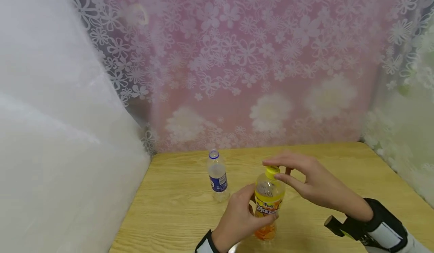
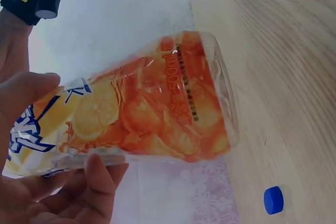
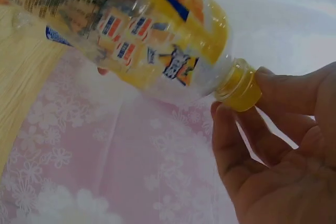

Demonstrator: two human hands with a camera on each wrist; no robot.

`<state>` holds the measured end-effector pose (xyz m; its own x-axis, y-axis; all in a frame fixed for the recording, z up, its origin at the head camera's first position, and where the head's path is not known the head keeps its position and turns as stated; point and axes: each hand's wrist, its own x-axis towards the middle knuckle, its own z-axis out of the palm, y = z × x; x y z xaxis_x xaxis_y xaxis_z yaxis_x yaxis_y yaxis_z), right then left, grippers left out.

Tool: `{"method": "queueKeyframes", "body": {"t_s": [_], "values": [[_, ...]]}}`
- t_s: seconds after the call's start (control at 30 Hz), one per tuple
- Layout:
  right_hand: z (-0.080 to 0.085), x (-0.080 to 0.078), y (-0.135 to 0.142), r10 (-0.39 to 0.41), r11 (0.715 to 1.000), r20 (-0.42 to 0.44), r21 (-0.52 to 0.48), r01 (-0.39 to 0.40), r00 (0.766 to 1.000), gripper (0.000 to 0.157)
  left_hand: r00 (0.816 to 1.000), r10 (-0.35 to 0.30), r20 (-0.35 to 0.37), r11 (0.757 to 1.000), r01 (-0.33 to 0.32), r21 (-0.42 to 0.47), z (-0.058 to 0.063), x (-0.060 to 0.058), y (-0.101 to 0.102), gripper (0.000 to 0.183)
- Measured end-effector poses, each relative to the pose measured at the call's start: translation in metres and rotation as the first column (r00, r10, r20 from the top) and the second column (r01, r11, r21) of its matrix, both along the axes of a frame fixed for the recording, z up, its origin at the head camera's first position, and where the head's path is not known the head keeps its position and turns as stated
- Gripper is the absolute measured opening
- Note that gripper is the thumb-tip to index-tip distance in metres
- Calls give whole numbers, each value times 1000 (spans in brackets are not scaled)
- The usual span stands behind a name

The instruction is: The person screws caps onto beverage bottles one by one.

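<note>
My left hand (image 1: 241,217) grips the lower part of a clear plastic drink bottle (image 1: 269,198) with a yellow and orange label. In the left wrist view, printed fruit shows on the bottle's label (image 2: 147,108), and my thumb and fingers hold it from either side. At the top, my right hand (image 1: 310,177) pinches the yellow cap (image 1: 272,172) between thumb and fingers. The right wrist view shows the cap (image 3: 242,90) seated on the bottle's neck, fingertips on its side. The bottle stands nearly upright in the head view.
An uncapped clear bottle (image 1: 218,177) with a blue label and blue neck ring stands left of my hands on the wooden table (image 1: 169,207). A blue cap (image 2: 273,200) lies on the tabletop. Flowered curtains (image 1: 237,75) hang behind, and a white sheet (image 1: 68,132) borders the left side.
</note>
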<state>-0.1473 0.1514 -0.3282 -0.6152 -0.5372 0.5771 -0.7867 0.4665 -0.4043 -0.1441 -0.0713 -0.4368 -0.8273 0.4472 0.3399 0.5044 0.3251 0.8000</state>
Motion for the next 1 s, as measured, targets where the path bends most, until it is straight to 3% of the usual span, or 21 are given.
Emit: {"method": "queueKeyframes", "body": {"t_s": [0.13,0.27,0.47,0.73,0.9,1.0], "values": [[-2,0,4,83,997,-38,2,-83,996,53,997,-67,23,998,67,-10,-1,-2,-2,52],[-4,-2,5,99,995,-71,10,-98,993,55,997,-75,4,997,75,-27,-1,-3,0,52],[-2,2,1,-39,998,-55,41,41,998,42,999,-47,0,998,47,-29,-1,-2,5,49],[-6,11,-13,-198,980,-2,30,198,980,29,998,47,-50,996,-51,-67,-3,3,6,50],[-5,14,-11,-200,980,37,22,199,979,32,999,12,49,999,-11,-35,-3,8,0,52],[2,15,-3,-184,983,69,28,182,981,41,994,4,109,1000,-3,-10,7,17,-13,53]]}}
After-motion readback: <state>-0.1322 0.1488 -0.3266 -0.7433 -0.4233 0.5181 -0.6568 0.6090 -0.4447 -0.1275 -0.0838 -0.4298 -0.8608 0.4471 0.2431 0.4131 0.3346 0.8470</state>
